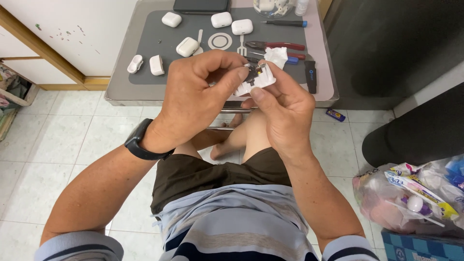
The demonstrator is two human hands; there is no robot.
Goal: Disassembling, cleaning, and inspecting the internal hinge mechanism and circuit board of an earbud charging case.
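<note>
Gripping a small opened white earbud case (255,79) between both hands, a seated person works over their lap at the near edge of a low surface (325,82). The left hand (193,99) curls over the case from the left, its thumb and forefinger pinched together at the dark inner parts showing in the case's top. The right hand (282,108) clamps the case from below and the right, thumb pressed against its lower edge. A black wristwatch (140,142) sits on the left wrist. Just beyond the hands, on a grey mat (154,29) covering the surface, lie several closed white earbud cases (187,47), two separated white shell halves (145,64) to the left, and a crumpled white tissue (276,55) just above the held case. Red-handled pliers (275,46) and a blue-tipped screwdriver (285,22) rest farther off to the right, with a black tool (311,75) near the right hand. A clear plastic bag of wrappers (415,195) sits on a blue box well to the right of the right arm, on the tiled floor (53,145).
</note>
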